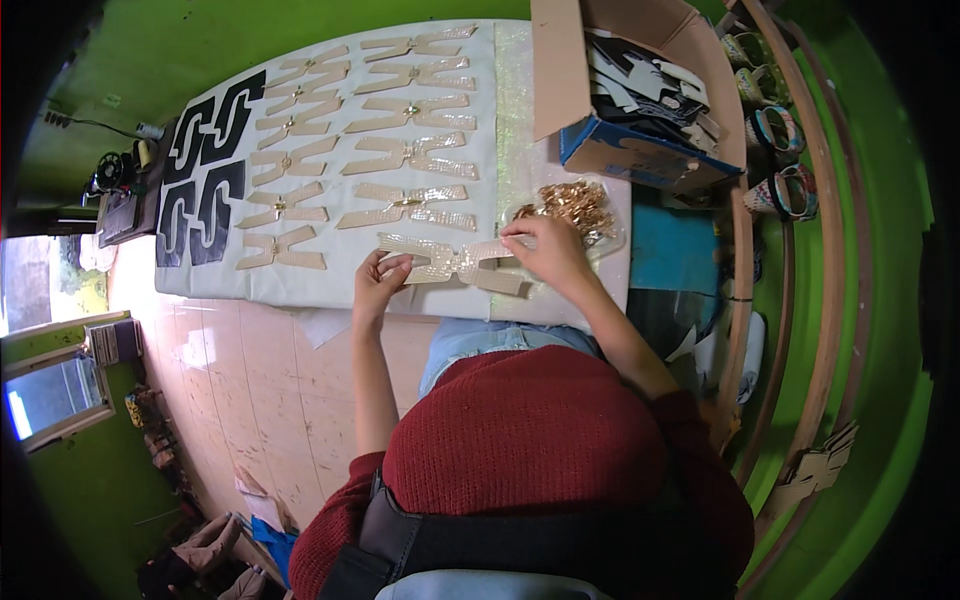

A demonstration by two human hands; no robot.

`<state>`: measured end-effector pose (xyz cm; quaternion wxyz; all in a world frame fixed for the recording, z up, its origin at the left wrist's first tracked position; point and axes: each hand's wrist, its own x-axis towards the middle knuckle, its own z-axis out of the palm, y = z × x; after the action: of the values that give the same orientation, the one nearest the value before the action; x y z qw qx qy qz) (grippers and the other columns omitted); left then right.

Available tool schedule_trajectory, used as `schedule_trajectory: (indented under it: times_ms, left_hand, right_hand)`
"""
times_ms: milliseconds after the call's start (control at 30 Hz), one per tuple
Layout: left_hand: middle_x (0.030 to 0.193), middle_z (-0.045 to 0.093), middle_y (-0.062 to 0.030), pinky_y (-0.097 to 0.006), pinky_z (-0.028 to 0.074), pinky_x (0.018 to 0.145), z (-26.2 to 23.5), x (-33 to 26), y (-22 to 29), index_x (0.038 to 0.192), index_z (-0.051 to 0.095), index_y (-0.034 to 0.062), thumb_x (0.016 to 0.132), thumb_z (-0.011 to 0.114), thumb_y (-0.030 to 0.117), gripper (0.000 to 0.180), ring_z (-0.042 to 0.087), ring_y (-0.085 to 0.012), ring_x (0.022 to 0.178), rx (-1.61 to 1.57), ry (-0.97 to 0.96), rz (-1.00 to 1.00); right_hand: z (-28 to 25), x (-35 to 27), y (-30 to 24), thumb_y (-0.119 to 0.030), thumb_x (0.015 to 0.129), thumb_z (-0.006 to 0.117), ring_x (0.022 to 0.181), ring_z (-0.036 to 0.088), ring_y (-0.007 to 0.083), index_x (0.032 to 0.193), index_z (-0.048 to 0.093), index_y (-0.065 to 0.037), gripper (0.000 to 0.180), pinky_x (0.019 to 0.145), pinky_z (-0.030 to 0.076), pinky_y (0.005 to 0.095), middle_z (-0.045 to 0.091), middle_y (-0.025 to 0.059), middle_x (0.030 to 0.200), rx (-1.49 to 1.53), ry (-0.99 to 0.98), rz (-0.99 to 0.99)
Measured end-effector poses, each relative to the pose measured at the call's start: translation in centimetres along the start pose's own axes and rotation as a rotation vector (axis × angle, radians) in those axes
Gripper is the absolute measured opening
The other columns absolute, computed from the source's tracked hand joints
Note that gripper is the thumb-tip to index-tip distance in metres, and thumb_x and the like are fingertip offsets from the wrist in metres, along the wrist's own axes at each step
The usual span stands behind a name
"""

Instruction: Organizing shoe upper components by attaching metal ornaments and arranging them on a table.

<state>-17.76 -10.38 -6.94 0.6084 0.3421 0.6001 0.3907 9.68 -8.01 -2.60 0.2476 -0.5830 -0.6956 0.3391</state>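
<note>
A beige glittery X-shaped sandal strap piece (455,262) lies on the white board (300,285) near its front edge. My left hand (380,280) pinches the piece's left end. My right hand (545,248) rests on its right end, fingers curled, right beside a clear bag of small gold metal ornaments (575,207). Rows of several similar beige strap pieces (405,155), some with a gold ornament at the centre, cover the board beyond my hands.
Black cut-out pieces (205,170) lie at the board's left end. An open cardboard box (640,90) with black and white parts stands at the back right. Curved wooden shelving (800,200) holds finished sandals on the right. Tiled floor lies to the left.
</note>
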Motion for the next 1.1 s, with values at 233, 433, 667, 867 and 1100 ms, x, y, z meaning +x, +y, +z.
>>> schedule_trajectory:
  times_ms: [233,433,667,867,1100]
  left_hand:
    - [0.096,0.061,-0.0084,-0.02,0.046,0.059,-2.6,0.2,-5.5,0.118,0.044,-0.0026,0.073,0.069,0.004,0.052,0.056,-0.0077,0.07,0.403,0.297,0.307]
    - [0.113,0.053,-0.017,-0.03,0.043,0.074,-3.3,-0.4,-5.4,0.123,0.041,-0.0025,0.068,0.071,0.004,0.063,0.053,-0.0228,0.088,0.53,0.325,0.413]
    - [0.132,0.033,-0.019,-0.046,0.026,0.098,-3.0,-2.1,-4.6,0.125,0.039,0.0015,0.069,0.068,0.015,0.065,0.031,-0.0359,0.121,0.898,0.395,0.677]
    - [0.13,0.038,-0.013,-0.046,0.025,0.097,-1.6,-2.8,-4.7,0.12,0.047,0.009,0.071,0.064,0.014,0.052,0.032,-0.0334,0.121,0.902,0.23,0.739]
    - [0.124,0.046,-0.0051,-0.048,0.022,0.096,1.6,-2.8,-4.2,0.106,0.057,0.0141,0.073,0.06,0.014,0.033,0.033,-0.0306,0.122,0.934,0.008,0.76]
  right_hand:
    - [7.7,-2.3,-0.1,-0.023,0.077,0.063,0.082,0.052,0.0148,0.078,0.069,-0.017,0.008,0.081,0.025,0.0407,0.065,-0.002,0.072,-0.246,0.142,-0.115]
    - [11.0,-2.7,0.8,-0.016,0.077,0.054,0.099,0.047,0.0136,0.094,0.066,-0.018,0.021,0.089,0.023,0.0462,0.059,-0.0085,0.103,-0.507,0.216,-0.156]
    - [10.8,-5.2,-0.3,-0.009,0.074,0.059,0.101,0.05,0.0141,0.093,0.066,-0.017,0.022,0.091,0.024,0.043,0.061,-0.0044,0.102,-0.388,0.416,-0.135]
    - [4.7,-5.8,2.4,-0.007,0.075,0.059,0.088,0.056,0.0236,0.093,0.066,-0.011,0.02,0.083,0.039,0.0378,0.064,0.0057,0.092,-0.241,0.665,0.01]
    - [0.7,-2.7,2.2,-0.013,0.072,0.066,0.107,0.044,0.0265,0.101,0.064,-0.013,0.03,0.09,0.035,0.0399,0.052,0.004,0.114,-0.439,0.466,-0.029]
